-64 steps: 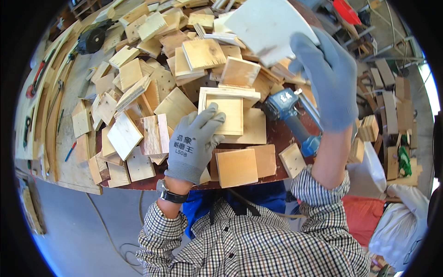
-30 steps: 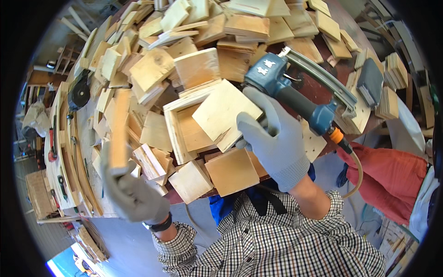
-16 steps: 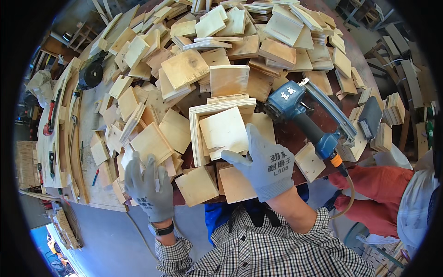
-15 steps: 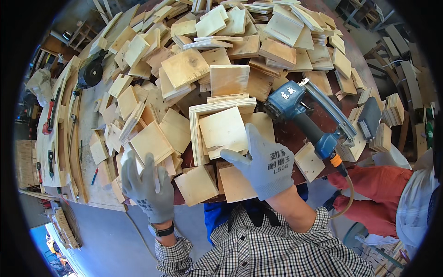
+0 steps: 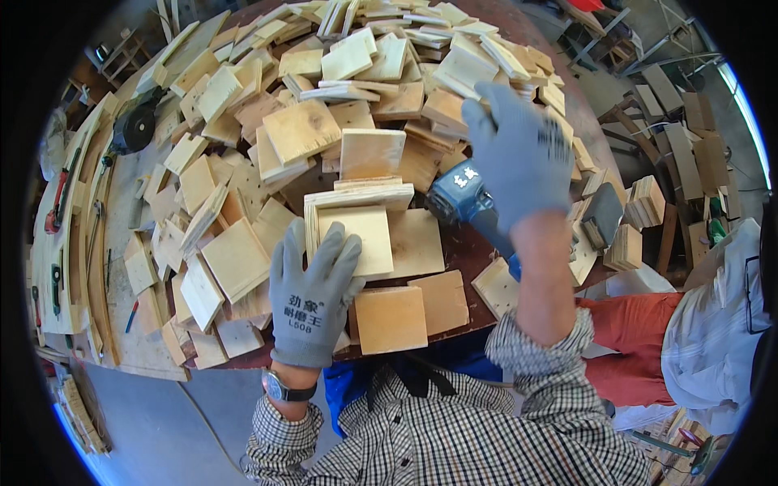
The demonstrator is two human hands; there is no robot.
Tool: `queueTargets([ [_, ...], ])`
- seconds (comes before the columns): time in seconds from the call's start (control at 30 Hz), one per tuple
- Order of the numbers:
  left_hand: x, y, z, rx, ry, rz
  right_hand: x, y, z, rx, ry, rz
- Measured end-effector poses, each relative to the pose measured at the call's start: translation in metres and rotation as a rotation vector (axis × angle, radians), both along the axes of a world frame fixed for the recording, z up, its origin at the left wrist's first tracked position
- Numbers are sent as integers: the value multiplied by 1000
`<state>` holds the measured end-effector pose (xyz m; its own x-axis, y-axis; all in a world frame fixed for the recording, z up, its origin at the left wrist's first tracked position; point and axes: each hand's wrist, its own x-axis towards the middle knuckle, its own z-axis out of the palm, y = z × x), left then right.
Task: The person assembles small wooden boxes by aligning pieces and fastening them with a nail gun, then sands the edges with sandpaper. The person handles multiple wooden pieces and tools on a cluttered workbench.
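Note:
My left hand [image 5: 314, 296], in a grey work glove, lies with fingers spread on the lower left corner of a square plywood piece [image 5: 365, 235]. That piece sits inside an L-shaped corner of plywood strips [image 5: 356, 198]. My right hand [image 5: 523, 154], also gloved, is raised over a blue nail gun [image 5: 460, 194]. Its fingers point away from me, slightly bent, and nothing shows in them. The hand and forearm hide much of the nail gun's handle and magazine. Close to me lie an orange-toned plywood square [image 5: 391, 320] and another plywood piece [image 5: 444, 298].
A large heap of plywood squares [image 5: 300, 130] covers the far table. Long boards, a black tape reel [image 5: 139, 130] and red-handled pliers [image 5: 58, 202] lie at left. Stacked blocks [image 5: 645, 202] stand at right, near a person in red trousers [image 5: 624, 348].
My right hand has left the plywood piece and risen over the nail gun. My left hand has moved right, from the loose blocks onto that piece. The view has shifted somewhat.

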<state>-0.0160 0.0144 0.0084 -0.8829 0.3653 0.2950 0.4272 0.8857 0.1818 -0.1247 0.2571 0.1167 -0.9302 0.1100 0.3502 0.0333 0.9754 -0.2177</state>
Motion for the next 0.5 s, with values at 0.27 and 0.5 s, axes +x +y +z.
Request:
queueTargets([
  [0.27,2,-8,-16,133,16,-10,-157,29,11,226,-286,203],
  [0.5,3,-2,-22,95,25,-12,-179,-13,-69,333,-390,749],
])
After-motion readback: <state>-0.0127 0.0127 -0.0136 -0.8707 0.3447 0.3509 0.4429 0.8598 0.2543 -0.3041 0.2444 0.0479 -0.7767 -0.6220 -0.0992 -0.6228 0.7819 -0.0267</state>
